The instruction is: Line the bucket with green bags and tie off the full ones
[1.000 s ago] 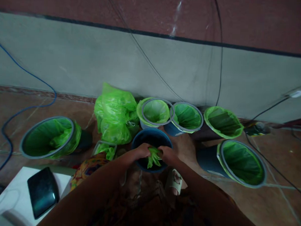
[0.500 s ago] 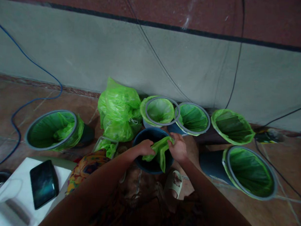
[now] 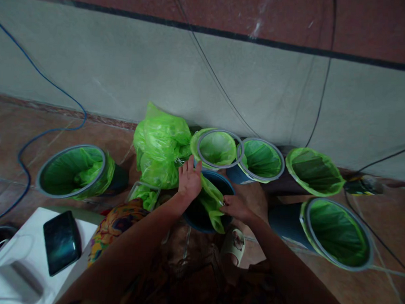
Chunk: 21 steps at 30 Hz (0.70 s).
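A: Biggest first: the wall, pale below, maroon above, with a string of bins on the floor along its foot!
B: Parked there to leave standing room, I'd say. White table down at the lower left, and a bulging green sack up by the wall.
A: Soft thing like that, the wall probably helps prop it. Now the lined bins: left-end bin, right-end bin, more between!
B: Liners turned over the rims, likely so they don't slide in. And front and centre, the dark blue bucket, set close, seemingly for easy reach.
A: Dark device flat on the table, safer that way. So where's the thin green bag?
B: Slanting across the bucket's mouth, between the hands! The right hand is pinched together on its edge, apparently to steady it.
A: And the left hand?
B: Fingers apart, palm bared, clamped on nothing, right beside the bag's upper end! Perhaps spread for a broad push on slippery plastic; whether it's touching, I can't tell.
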### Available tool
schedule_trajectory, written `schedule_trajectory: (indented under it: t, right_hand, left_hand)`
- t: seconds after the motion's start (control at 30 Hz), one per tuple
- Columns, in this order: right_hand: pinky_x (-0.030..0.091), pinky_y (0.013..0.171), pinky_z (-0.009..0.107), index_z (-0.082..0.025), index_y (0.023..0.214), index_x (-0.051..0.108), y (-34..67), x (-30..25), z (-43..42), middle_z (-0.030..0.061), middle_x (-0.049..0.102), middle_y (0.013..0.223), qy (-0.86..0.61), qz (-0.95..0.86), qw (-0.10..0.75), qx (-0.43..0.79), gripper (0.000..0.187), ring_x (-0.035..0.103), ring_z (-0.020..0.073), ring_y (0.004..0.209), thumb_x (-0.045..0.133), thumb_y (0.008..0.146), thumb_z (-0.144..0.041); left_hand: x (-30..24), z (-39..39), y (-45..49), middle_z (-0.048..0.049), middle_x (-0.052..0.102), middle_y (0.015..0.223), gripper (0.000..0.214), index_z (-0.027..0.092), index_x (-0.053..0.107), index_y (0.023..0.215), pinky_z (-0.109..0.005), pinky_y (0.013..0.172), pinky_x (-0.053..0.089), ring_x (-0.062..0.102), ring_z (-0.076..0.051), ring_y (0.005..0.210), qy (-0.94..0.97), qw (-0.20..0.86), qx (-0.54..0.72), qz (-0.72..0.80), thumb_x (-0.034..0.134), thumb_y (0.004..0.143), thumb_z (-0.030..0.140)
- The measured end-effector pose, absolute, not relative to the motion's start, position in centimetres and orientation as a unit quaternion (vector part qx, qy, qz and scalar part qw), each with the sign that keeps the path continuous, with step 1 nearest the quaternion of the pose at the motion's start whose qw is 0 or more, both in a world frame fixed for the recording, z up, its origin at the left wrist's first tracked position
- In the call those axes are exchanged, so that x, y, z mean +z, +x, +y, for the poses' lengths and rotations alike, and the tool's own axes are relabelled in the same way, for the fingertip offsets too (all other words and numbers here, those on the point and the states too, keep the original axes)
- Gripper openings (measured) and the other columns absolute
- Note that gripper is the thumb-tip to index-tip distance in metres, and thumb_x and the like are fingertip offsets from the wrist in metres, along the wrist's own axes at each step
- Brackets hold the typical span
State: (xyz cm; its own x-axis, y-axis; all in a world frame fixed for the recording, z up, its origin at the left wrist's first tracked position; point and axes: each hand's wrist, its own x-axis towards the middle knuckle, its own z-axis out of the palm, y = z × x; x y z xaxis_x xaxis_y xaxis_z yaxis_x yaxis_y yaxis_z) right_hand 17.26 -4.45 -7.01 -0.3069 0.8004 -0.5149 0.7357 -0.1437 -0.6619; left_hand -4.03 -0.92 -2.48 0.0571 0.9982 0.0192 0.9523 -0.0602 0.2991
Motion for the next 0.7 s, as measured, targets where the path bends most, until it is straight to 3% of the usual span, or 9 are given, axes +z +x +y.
schedule_trajectory:
  t: [0.1,0.2,0.33,0.43,0.53,0.7]
  right_hand:
    - [0.045,0.058,0.022,-0.02,0.066,0.051,16.3,-6.4,-5.2,-0.004,0.059,0.059,-0.582,-0.521,0.082,0.619,0.018,0.057,0.0111,0.058,0.069,0.068,-0.025]
    - [0.049,0.061,0.023,-0.019,0.069,0.052,15.6,-6.0,-5.5,-0.0036,0.061,0.06,-0.583,-0.427,0.119,0.681,0.027,0.061,0.0118,0.06,0.075,0.065,-0.033]
    - [0.049,0.061,0.024,-0.018,0.074,0.055,15.1,-5.7,-5.5,-0.0015,0.064,0.065,-0.58,-0.405,0.13,0.695,0.034,0.063,0.0124,0.064,0.079,0.063,-0.039]
    - [0.049,0.062,0.024,-0.018,0.079,0.057,14.9,-5.8,-5.7,0.0005,0.067,0.071,-0.581,-0.403,0.129,0.695,0.035,0.065,0.013,0.069,0.074,0.07,-0.047]
    - [0.048,0.062,0.023,-0.018,0.078,0.059,14.9,-5.9,-5.8,0.0015,0.067,0.072,-0.584,-0.421,0.131,0.682,0.038,0.065,0.0129,0.069,0.066,0.075,-0.055]
    - [0.046,0.06,0.024,-0.018,0.066,0.06,16.1,-5.6,-5.1,0.0015,0.065,0.064,-0.617,-0.524,0.081,0.582,0.027,0.062,0.0133,0.061,0.055,0.082,-0.039]
  left_hand:
    - [-2.1,-1.1,-3.2,-0.0223,0.052,0.135,0.057,0.009,0.046,0.134,-0.041,0.099,0.044,0.054,-0.031,0.12,0.614,0.151,0.145,0.761,0.06,0.085,0.032]
    - [-2.6,-2.0,-2.4,-0.0168,0.068,0.103,0.048,0.007,0.059,0.115,-0.034,0.083,0.05,0.066,-0.027,0.098,0.585,0.308,0.093,0.744,0.048,0.091,0.048]
    - [-4.4,-3.5,-1.7,-0.0065,0.069,0.077,0.038,0.012,0.069,0.083,-0.025,0.062,0.046,0.066,-0.018,0.073,0.614,0.504,0.047,0.605,0.045,0.092,0.041]
    - [-5.5,-4.0,-1.5,-0.0027,0.067,0.069,0.027,0.012,0.069,0.076,-0.021,0.055,0.043,0.061,-0.014,0.064,0.59,0.538,0.066,0.598,0.047,0.086,0.025]
    - [-5.8,-4.2,-1.3,-0.0039,0.067,0.069,0.03,0.01,0.069,0.078,-0.021,0.055,0.045,0.06,-0.013,0.061,0.559,0.566,0.081,0.601,0.044,0.087,0.023]
    - [-5.4,-3.8,-2.1,-0.0068,0.073,0.08,0.03,0.013,0.072,0.088,-0.024,0.062,0.051,0.067,-0.017,0.07,0.634,0.521,0.019,0.571,0.047,0.087,0.029]
